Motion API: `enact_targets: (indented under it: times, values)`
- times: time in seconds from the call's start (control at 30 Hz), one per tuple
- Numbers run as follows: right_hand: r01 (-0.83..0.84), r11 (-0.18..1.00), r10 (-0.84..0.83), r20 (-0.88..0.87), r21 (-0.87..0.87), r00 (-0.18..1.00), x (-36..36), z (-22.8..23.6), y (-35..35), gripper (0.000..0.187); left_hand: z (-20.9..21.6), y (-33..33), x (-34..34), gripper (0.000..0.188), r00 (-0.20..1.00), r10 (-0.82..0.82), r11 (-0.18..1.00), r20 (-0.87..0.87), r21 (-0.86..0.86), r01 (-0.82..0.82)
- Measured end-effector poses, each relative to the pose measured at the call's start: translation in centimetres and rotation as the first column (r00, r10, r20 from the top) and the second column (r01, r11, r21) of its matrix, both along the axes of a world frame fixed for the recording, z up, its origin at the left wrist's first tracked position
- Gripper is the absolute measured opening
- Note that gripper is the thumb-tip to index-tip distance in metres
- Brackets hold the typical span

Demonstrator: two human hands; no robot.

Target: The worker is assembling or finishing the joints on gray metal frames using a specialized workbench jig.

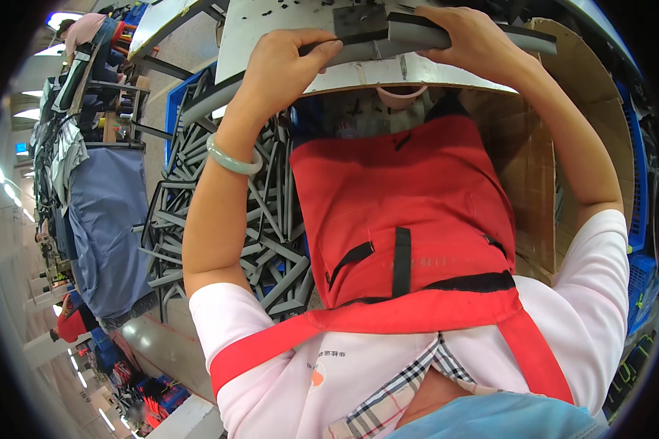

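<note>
My left hand (282, 69) is closed in a pinch on a grey strip with a black edge (355, 50), whose other end runs out past my wrist to the left. My right hand (476, 44) is closed around a second-looking grey and black strip length (410, 31), which reaches out to the right. Between my hands the two lengths overlap; whether they are joined, I cannot tell. Both are held just above the near edge of a white worktable (256, 29). The fingertips of my right hand are partly hidden behind the strip.
Many bent grey strips (278, 271) are heaped at my left beside a blue crate (174, 110). A cardboard sheet (586, 95) and blue crates (641, 282) stand at right. A pink bowl (401, 96) sits under the table. Another person (88, 33) bends over at far left.
</note>
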State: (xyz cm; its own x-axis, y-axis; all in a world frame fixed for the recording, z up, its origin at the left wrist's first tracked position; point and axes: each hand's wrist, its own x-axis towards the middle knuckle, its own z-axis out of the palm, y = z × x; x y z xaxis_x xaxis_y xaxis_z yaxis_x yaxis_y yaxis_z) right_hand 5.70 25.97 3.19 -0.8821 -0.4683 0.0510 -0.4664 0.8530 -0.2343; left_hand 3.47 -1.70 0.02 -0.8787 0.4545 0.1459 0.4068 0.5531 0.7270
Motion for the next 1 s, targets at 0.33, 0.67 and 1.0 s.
enact_targets:
  times: [0.33, 0.67, 1.0]
  values:
    - [-0.017, 0.998, 0.016, -0.017, -0.068, 1.000, -2.3, -1.2, 0.3, 0.052, -0.2, 1.7, -1.8, 0.034, 0.986, 0.082, 0.990, 0.143, 0.101, -0.097]
    - [-0.226, 0.941, 0.169, -0.227, -0.252, 0.959, -4.4, -1.6, 0.1, 0.061, -1.4, 0.8, -4.6, 0.029, 0.989, 0.123, 0.981, 0.083, 0.137, -0.134]
    - [0.025, 0.987, -0.029, -0.027, -0.158, 0.999, -4.2, 0.2, -0.4, 0.062, -0.9, 0.9, -5.0, 0.028, 0.987, 0.127, 0.976, 0.101, 0.165, -0.142]
